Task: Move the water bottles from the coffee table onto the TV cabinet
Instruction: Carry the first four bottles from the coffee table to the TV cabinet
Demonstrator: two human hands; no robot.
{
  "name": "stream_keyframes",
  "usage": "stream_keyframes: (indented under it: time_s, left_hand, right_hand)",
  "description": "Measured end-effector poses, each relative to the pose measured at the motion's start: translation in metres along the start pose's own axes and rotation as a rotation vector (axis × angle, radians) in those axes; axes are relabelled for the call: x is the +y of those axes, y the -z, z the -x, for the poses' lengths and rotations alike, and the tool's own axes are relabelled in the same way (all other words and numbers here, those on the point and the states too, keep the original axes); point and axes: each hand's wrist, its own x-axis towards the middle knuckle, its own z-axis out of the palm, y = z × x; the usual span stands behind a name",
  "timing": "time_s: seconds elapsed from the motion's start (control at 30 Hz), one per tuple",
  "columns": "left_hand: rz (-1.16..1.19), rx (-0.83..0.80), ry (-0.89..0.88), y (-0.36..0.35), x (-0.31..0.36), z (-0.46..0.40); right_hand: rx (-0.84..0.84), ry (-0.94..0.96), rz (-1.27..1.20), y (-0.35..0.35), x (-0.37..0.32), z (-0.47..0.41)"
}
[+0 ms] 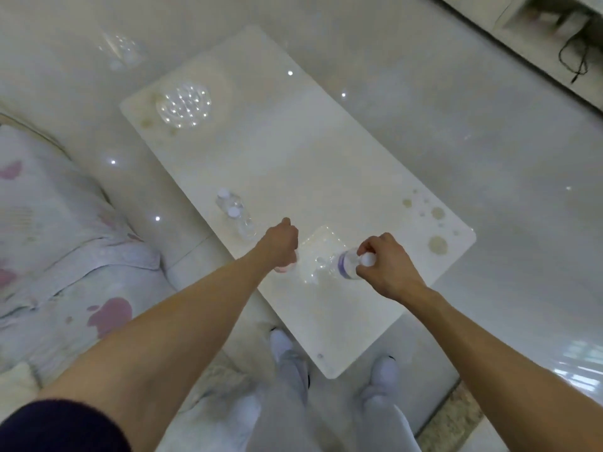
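Both hands over the coffee table (pixel 293 151), each at a water bottle.

Head view: the right hand (pixel 385 265) grasps a bottle (pixel 349 263) near its white cap; the left hand (pixel 281 244) is clenched, its bottle mostly hidden. Two more bottles (pixel 235 213) stand just left.

Right hand (pixel 385 265) around bottle (pixel 350 264) neck over coffee table (pixel 293 151)
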Motion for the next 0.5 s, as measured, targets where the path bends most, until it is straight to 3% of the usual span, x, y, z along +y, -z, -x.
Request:
stream_keyframes:
  time_s: [0.2, 0.5]
  left_hand:
    - [0.041, 0.038, -0.002, -0.004, 0.111, 0.028]
    - [0.047, 0.137, -0.017, -0.026, 0.331, 0.014]
  right_hand:
    - [0.067, -0.027, -0.118, 0.061, 0.069, 0.030]
    - [0.109, -0.057, -0.174, 0.200, 0.248, 0.078]
